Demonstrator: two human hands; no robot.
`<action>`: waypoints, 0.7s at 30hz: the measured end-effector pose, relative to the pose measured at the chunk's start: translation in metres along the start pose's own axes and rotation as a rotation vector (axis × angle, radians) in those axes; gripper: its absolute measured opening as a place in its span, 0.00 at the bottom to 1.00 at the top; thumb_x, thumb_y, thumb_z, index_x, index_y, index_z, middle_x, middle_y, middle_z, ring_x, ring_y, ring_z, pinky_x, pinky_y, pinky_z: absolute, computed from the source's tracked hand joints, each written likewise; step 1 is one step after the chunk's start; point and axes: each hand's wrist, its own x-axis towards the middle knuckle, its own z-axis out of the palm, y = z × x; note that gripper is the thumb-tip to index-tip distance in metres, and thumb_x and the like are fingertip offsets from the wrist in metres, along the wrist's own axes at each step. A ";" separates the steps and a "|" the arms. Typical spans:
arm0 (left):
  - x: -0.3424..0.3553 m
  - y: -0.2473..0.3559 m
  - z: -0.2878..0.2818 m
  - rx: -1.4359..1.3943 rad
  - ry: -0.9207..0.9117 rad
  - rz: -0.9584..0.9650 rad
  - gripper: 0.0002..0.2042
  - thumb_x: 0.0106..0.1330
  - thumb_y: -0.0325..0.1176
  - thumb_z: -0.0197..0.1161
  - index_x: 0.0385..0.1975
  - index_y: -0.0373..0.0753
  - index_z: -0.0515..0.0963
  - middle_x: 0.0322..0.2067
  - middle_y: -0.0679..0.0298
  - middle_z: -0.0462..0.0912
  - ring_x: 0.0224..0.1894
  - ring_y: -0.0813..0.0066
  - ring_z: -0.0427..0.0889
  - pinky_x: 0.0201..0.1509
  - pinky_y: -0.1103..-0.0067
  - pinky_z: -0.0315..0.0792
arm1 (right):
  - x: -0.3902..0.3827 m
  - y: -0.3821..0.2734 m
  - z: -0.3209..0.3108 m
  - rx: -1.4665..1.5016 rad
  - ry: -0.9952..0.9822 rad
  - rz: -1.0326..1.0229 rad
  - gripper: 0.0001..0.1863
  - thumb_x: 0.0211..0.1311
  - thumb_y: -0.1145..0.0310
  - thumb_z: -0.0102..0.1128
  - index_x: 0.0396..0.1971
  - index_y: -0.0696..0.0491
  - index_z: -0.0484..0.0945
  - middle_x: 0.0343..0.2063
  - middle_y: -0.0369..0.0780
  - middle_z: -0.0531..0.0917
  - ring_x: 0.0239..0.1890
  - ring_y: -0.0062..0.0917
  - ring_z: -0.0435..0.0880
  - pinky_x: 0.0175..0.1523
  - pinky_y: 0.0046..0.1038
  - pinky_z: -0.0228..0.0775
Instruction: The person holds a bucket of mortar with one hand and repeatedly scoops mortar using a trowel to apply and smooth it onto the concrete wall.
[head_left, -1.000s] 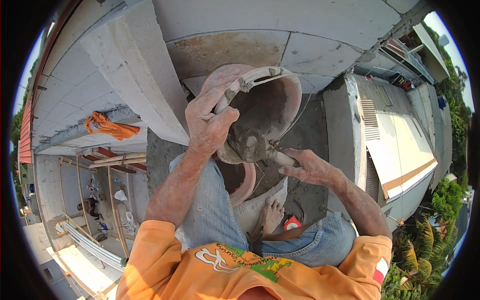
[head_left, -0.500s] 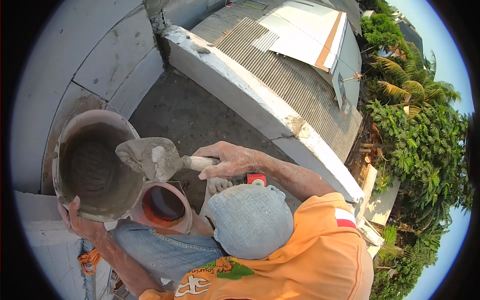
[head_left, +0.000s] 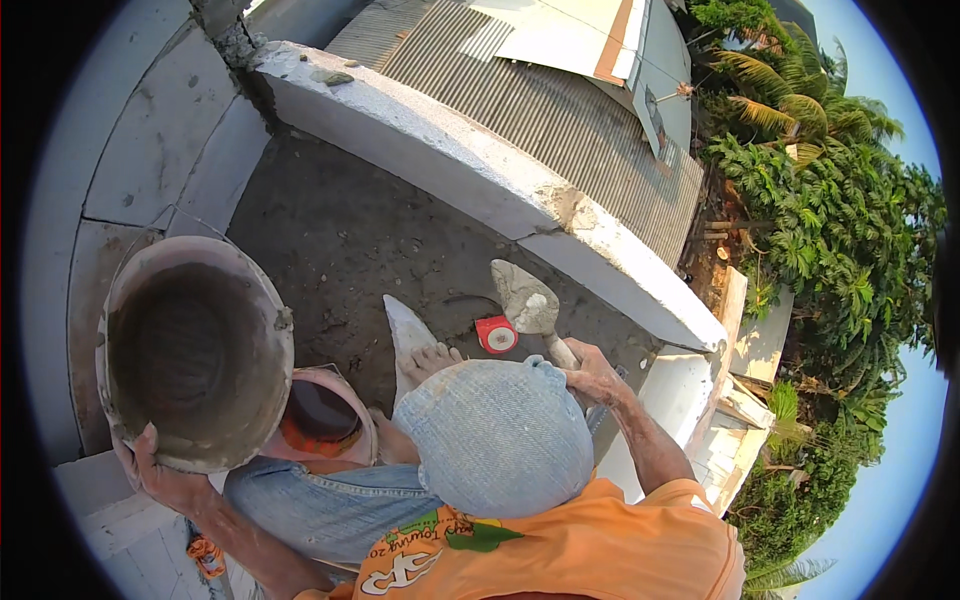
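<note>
My left hand grips the lower rim of a mortar-smeared bucket, which is tilted so its grey-coated inside shows. In my right hand is a trowel, held by its handle, the blade up and caked with grey mortar and a pale lump. A second, smaller pail with dark liquid inside stands between the big bucket and my bare foot. Close to the trowel blade, a small red object with a round pale face lies on the floor.
Grey floor stretches ahead, bounded by a low white block wall and a taller block wall at left. Beyond the low wall are a corrugated roof and trees. An orange cloth is at lower left.
My right hand has carried the trowel away from the bucket, rightward to beside my knee. My left hand keeps its hold on the bucket. The view has shifted somewhat.
</note>
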 end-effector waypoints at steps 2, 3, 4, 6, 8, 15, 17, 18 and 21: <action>-0.001 0.010 0.004 -0.320 0.012 -0.275 0.24 0.61 0.29 0.57 0.58 0.26 0.73 0.52 0.55 0.79 0.50 0.66 0.79 0.54 0.75 0.75 | 0.000 0.010 -0.005 0.050 -0.017 0.036 0.20 0.51 0.68 0.72 0.43 0.57 0.76 0.24 0.35 0.77 0.19 0.18 0.75 0.24 0.24 0.67; -0.002 0.008 0.002 -0.317 0.007 -0.274 0.24 0.61 0.29 0.57 0.58 0.26 0.73 0.52 0.55 0.79 0.50 0.66 0.79 0.54 0.75 0.75 | 0.000 0.013 -0.007 0.094 -0.032 0.068 0.18 0.51 0.70 0.71 0.42 0.58 0.76 0.23 0.34 0.77 0.18 0.18 0.75 0.23 0.24 0.66; -0.004 0.005 -0.003 -0.158 -0.028 -0.104 0.16 0.62 0.27 0.58 0.48 0.27 0.77 0.54 0.50 0.77 0.53 0.59 0.79 0.55 0.70 0.75 | 0.001 0.011 -0.009 0.171 -0.043 0.101 0.19 0.51 0.70 0.69 0.42 0.59 0.76 0.23 0.34 0.77 0.18 0.18 0.74 0.23 0.23 0.65; -0.005 -0.002 -0.012 0.001 -0.067 0.068 0.08 0.63 0.24 0.59 0.39 0.29 0.81 0.56 0.44 0.76 0.55 0.52 0.79 0.57 0.65 0.75 | 0.004 0.005 -0.019 0.240 -0.063 0.108 0.19 0.51 0.69 0.69 0.43 0.59 0.76 0.24 0.34 0.76 0.17 0.18 0.73 0.23 0.23 0.65; -0.005 -0.009 -0.021 0.040 -0.076 0.083 0.07 0.63 0.25 0.60 0.38 0.31 0.81 0.56 0.42 0.76 0.55 0.49 0.79 0.58 0.63 0.75 | 0.012 0.004 -0.034 0.308 -0.100 0.131 0.21 0.52 0.67 0.69 0.44 0.61 0.75 0.25 0.35 0.76 0.17 0.18 0.73 0.23 0.23 0.65; -0.004 -0.023 -0.035 0.384 -0.205 0.485 0.07 0.65 0.23 0.58 0.38 0.31 0.81 0.59 0.40 0.73 0.59 0.48 0.77 0.62 0.57 0.73 | 0.039 -0.019 -0.075 0.293 -0.183 0.205 0.24 0.52 0.69 0.69 0.48 0.62 0.73 0.25 0.35 0.74 0.16 0.19 0.73 0.21 0.22 0.67; -0.009 -0.008 -0.027 0.028 -0.086 0.059 0.09 0.64 0.24 0.58 0.40 0.31 0.82 0.59 0.42 0.73 0.60 0.49 0.75 0.62 0.59 0.72 | 0.044 -0.028 -0.085 0.301 -0.199 0.211 0.24 0.53 0.69 0.68 0.48 0.62 0.73 0.24 0.35 0.74 0.15 0.19 0.74 0.20 0.22 0.68; -0.009 -0.011 -0.029 0.033 -0.086 0.052 0.09 0.64 0.24 0.58 0.40 0.31 0.82 0.59 0.42 0.73 0.60 0.49 0.75 0.62 0.59 0.72 | 0.047 -0.032 -0.090 0.288 -0.205 0.205 0.23 0.53 0.70 0.68 0.48 0.63 0.73 0.23 0.34 0.75 0.15 0.17 0.74 0.19 0.21 0.67; -0.008 -0.015 -0.032 0.141 -0.134 0.100 0.12 0.64 0.23 0.57 0.44 0.30 0.82 0.59 0.43 0.73 0.62 0.50 0.74 0.63 0.62 0.72 | 0.052 -0.045 -0.099 0.288 -0.214 0.196 0.21 0.55 0.70 0.66 0.48 0.64 0.74 0.22 0.35 0.75 0.13 0.17 0.74 0.17 0.20 0.65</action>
